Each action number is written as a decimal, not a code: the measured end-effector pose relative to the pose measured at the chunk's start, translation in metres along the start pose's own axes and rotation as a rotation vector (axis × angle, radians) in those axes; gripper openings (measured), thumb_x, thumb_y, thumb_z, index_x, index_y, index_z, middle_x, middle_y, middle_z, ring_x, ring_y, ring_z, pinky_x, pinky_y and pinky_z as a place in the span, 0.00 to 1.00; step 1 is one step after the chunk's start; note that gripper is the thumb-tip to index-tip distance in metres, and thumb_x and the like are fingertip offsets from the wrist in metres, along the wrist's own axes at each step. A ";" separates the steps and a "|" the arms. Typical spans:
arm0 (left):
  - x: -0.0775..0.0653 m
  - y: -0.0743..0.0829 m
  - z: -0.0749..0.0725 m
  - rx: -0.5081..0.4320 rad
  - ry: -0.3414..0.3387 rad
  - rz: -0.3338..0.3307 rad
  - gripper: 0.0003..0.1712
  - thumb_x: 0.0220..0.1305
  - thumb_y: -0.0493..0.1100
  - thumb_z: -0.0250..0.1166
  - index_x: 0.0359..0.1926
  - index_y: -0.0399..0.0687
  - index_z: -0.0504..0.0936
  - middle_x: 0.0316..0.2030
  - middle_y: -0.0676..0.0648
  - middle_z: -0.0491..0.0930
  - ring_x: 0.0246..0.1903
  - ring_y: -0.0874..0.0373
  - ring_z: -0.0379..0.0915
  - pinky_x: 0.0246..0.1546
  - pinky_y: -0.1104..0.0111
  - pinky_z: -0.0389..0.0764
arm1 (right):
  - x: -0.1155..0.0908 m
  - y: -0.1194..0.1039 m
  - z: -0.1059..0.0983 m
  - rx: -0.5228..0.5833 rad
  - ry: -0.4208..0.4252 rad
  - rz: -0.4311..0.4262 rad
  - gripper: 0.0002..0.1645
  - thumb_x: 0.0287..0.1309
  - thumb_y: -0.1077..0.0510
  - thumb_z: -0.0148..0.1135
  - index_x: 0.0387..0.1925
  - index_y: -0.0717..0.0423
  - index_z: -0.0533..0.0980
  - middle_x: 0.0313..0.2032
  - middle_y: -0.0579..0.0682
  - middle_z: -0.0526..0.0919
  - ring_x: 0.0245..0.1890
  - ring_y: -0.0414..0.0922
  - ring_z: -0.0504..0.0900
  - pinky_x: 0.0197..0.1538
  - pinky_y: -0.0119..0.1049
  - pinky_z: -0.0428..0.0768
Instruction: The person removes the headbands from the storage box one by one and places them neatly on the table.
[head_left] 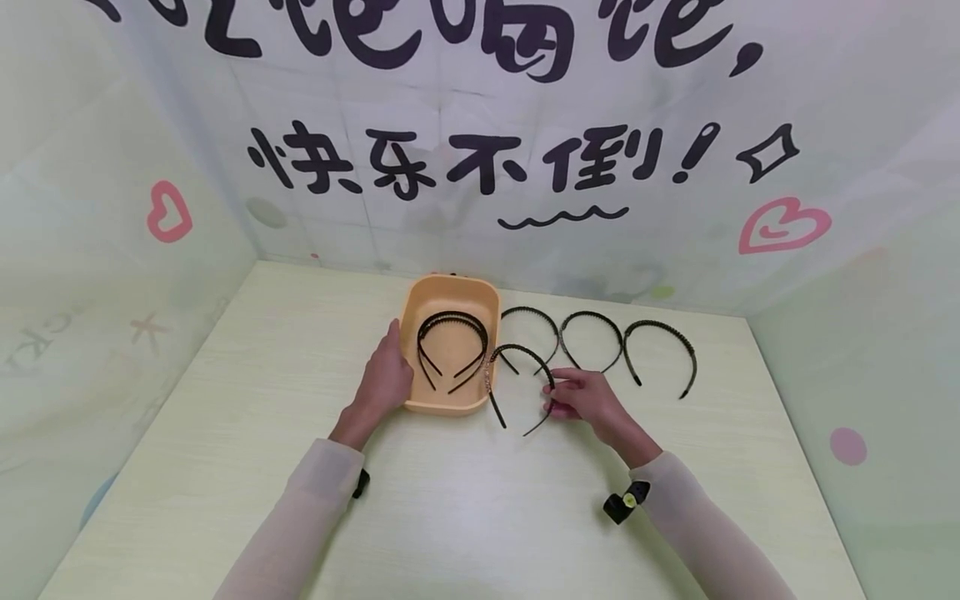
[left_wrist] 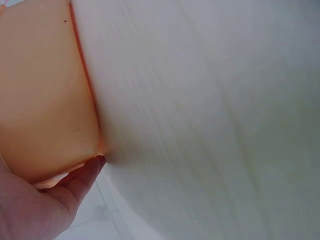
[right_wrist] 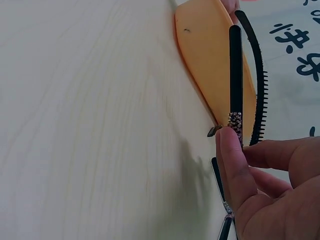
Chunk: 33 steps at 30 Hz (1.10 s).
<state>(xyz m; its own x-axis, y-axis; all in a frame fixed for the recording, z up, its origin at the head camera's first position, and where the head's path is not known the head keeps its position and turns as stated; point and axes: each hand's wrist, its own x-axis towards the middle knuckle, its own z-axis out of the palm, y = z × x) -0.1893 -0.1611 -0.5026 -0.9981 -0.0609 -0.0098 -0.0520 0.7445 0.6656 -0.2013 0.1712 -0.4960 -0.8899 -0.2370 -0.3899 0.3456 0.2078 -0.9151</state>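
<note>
A black toothed headband [head_left: 522, 348] with a glittery beaded section hangs from my right hand [head_left: 588, 398], pinched between thumb and fingers on one arm. It is held just off the right rim of an orange plastic basin [head_left: 446, 407]. In the right wrist view, the beaded section of the headband [right_wrist: 235, 75] lies by the fingertips. My left hand [head_left: 386, 375] grips the basin's left side; in the left wrist view its fingers lie against the basin's outer wall [left_wrist: 45, 100]. Inside the basin, black headbands [head_left: 452, 317] lie overlapping, their exact number unclear.
Behind the right hand, three more black headbands lie in a row: one partly behind the basin [head_left: 528, 310], one in the middle [head_left: 592, 315], one at the right [head_left: 660, 325]. A pale wood-grain table [head_left: 480, 508] meets a printed wall sheet [head_left: 420, 233] at the back.
</note>
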 end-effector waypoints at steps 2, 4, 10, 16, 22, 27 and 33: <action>0.000 0.000 0.000 0.001 0.000 0.000 0.37 0.69 0.30 0.38 0.77 0.33 0.40 0.67 0.25 0.62 0.58 0.35 0.70 0.55 0.46 0.76 | 0.000 0.001 -0.003 -0.004 0.005 -0.001 0.27 0.65 0.71 0.55 0.65 0.68 0.69 0.47 0.66 0.85 0.32 0.45 0.88 0.39 0.36 0.86; 0.000 0.000 0.000 0.001 0.000 -0.001 0.37 0.69 0.30 0.39 0.77 0.33 0.40 0.67 0.25 0.62 0.58 0.35 0.71 0.54 0.46 0.76 | -0.001 0.003 -0.005 -0.006 0.008 0.000 0.27 0.65 0.71 0.55 0.65 0.69 0.69 0.47 0.66 0.85 0.32 0.45 0.88 0.38 0.35 0.86; 0.001 0.000 0.000 -0.002 0.005 -0.005 0.37 0.69 0.30 0.39 0.77 0.33 0.40 0.67 0.26 0.62 0.57 0.36 0.71 0.54 0.46 0.76 | -0.005 0.006 -0.012 -0.012 0.010 0.008 0.27 0.64 0.72 0.55 0.65 0.70 0.68 0.46 0.66 0.85 0.32 0.46 0.88 0.37 0.35 0.86; 0.001 0.000 0.001 -0.010 0.004 0.000 0.37 0.69 0.30 0.38 0.77 0.33 0.40 0.67 0.26 0.61 0.57 0.36 0.71 0.54 0.46 0.76 | -0.008 0.009 -0.017 -0.010 0.011 0.012 0.28 0.64 0.73 0.55 0.65 0.71 0.68 0.44 0.65 0.85 0.32 0.46 0.88 0.38 0.37 0.86; 0.001 -0.001 0.001 -0.004 0.005 0.005 0.37 0.70 0.31 0.38 0.77 0.33 0.39 0.67 0.25 0.61 0.57 0.36 0.72 0.53 0.46 0.77 | -0.009 0.013 -0.020 0.000 0.011 0.013 0.28 0.64 0.73 0.55 0.65 0.72 0.67 0.43 0.63 0.86 0.31 0.46 0.89 0.38 0.37 0.86; 0.001 -0.001 0.001 -0.012 0.006 0.011 0.37 0.70 0.31 0.38 0.77 0.32 0.39 0.68 0.25 0.60 0.59 0.35 0.70 0.54 0.46 0.76 | -0.011 0.016 -0.019 -0.010 0.001 0.014 0.28 0.64 0.73 0.55 0.65 0.72 0.67 0.43 0.63 0.86 0.31 0.47 0.89 0.38 0.38 0.86; 0.001 -0.001 0.001 -0.014 0.001 0.007 0.37 0.70 0.31 0.38 0.77 0.33 0.39 0.69 0.26 0.58 0.59 0.35 0.70 0.56 0.46 0.75 | -0.015 0.018 -0.017 -0.020 -0.009 0.024 0.27 0.63 0.73 0.55 0.64 0.73 0.68 0.42 0.62 0.86 0.31 0.47 0.88 0.38 0.38 0.86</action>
<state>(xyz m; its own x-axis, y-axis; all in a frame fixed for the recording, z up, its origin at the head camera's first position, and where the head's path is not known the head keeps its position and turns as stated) -0.1898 -0.1614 -0.5043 -0.9984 -0.0565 -0.0039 -0.0443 0.7356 0.6760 -0.1870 0.1941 -0.5048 -0.8786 -0.2407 -0.4125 0.3603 0.2328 -0.9033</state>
